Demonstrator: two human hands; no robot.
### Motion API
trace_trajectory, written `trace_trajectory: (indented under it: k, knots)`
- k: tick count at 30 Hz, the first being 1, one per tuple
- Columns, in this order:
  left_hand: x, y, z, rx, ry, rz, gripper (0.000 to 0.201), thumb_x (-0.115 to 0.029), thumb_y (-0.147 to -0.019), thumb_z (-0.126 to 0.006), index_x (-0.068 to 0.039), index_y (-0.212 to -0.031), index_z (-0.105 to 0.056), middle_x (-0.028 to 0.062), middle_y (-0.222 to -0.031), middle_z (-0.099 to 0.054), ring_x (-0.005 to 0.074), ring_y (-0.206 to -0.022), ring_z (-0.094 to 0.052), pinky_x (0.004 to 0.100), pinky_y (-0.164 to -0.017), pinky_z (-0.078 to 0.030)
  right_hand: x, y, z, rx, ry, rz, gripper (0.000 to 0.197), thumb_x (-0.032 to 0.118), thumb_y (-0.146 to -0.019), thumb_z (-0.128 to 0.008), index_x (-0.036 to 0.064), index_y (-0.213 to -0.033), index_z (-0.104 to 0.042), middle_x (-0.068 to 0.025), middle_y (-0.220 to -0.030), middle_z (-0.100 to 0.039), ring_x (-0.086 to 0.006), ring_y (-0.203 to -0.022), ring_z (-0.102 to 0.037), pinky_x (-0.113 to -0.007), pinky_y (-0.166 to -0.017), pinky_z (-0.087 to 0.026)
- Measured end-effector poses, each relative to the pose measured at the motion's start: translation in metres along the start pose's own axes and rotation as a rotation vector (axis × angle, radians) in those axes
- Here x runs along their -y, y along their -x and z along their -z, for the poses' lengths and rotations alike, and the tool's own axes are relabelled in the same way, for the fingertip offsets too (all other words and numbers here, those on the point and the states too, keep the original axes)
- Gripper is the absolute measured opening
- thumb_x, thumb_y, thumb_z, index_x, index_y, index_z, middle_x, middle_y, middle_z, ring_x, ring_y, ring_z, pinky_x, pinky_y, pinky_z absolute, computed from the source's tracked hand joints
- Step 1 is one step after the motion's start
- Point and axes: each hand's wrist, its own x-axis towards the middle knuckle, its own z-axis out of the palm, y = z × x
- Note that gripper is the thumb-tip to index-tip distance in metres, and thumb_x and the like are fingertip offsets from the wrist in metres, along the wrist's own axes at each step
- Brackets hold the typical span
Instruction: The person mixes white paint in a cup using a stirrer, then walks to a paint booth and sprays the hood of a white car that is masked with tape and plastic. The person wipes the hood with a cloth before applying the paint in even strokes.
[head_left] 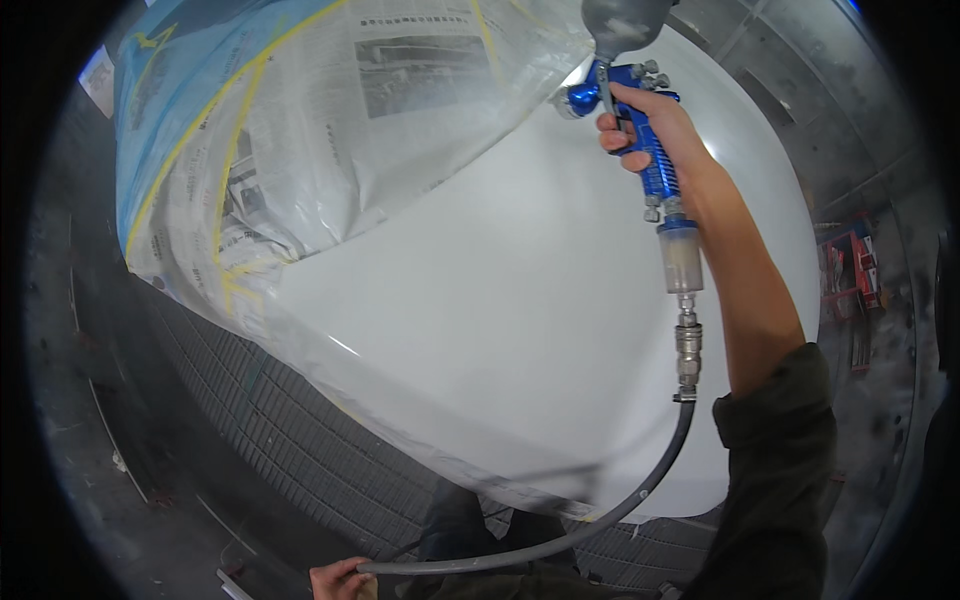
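right hand (648,128) clenched around blue spray gun (640,120), nozzle aimed left across white panel (520,300), just above its surface. left hand (338,578) closed on grey air hose (560,540) near lower edge. newspaper masking (330,130) with yellow tape over panel's upper left. grated floor (300,450) below.

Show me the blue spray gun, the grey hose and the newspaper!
blue spray gun (655,165), head view, on its handle.
grey hose (640,495), head view, on its curved middle.
newspaper (400,110), head view, on the taped sheet's middle.
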Motion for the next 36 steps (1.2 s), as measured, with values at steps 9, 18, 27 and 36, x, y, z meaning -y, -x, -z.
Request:
trace_trajectory:
  k: [9, 18, 27, 36]
  knots:
    - [-0.063, -0.035, -0.058, 0.201, -0.027, -0.122, 0.017, 0.001, -0.086, -0.066, 0.005, -0.102, -0.07, 0.0067, -0.078, -0.069, 0.0105, -0.068, -0.06, 0.026, -0.063, -0.051, -0.021, 0.049, 0.122, -0.212, 0.154, -0.112, 0.029, 0.033, -0.099, -0.055, 0.0102, -0.084, -0.046, -0.0007, -0.075, -0.053, -0.0049, -0.058, -0.046, -0.018, -0.034, -0.028]
    - [-0.119, -0.126, -0.085, 0.503, -0.118, -0.17, 0.017, -0.006, -0.086, -0.067, 0.004, -0.1, -0.069, 0.017, -0.081, -0.068, 0.0204, -0.071, -0.066, 0.0309, -0.067, -0.052, -0.067, 0.047, 0.209, -0.428, 0.175, -0.272, 0.022, 0.027, -0.098, -0.056, 0.0125, -0.087, -0.044, -0.0016, -0.075, -0.053, -0.007, -0.058, -0.046, -0.019, -0.033, -0.028]
    - [-0.138, -0.201, -0.089, 0.699, -0.079, -0.268, 0.019, -0.009, -0.086, -0.071, 0.0, -0.103, -0.071, 0.0187, -0.092, -0.071, 0.0304, -0.083, -0.071, 0.0353, -0.076, -0.054, -0.08, 0.059, 0.273, -0.619, 0.131, -0.368, 0.02, 0.024, -0.095, -0.061, 0.0111, -0.089, -0.047, -0.003, -0.075, -0.054, -0.0086, -0.059, -0.047, -0.021, -0.035, -0.029]
    - [-0.129, -0.26, -0.11, 0.801, -0.02, -0.454, 0.023, -0.011, -0.083, -0.076, -0.005, -0.105, -0.071, 0.0141, -0.094, -0.073, 0.0288, -0.085, -0.072, 0.0365, -0.075, -0.056, -0.094, 0.083, 0.361, -0.952, 0.359, -0.376, 0.028, 0.031, -0.092, -0.066, 0.0065, -0.086, -0.054, -0.003, -0.073, -0.054, -0.0101, -0.055, -0.051, -0.023, -0.036, -0.033]
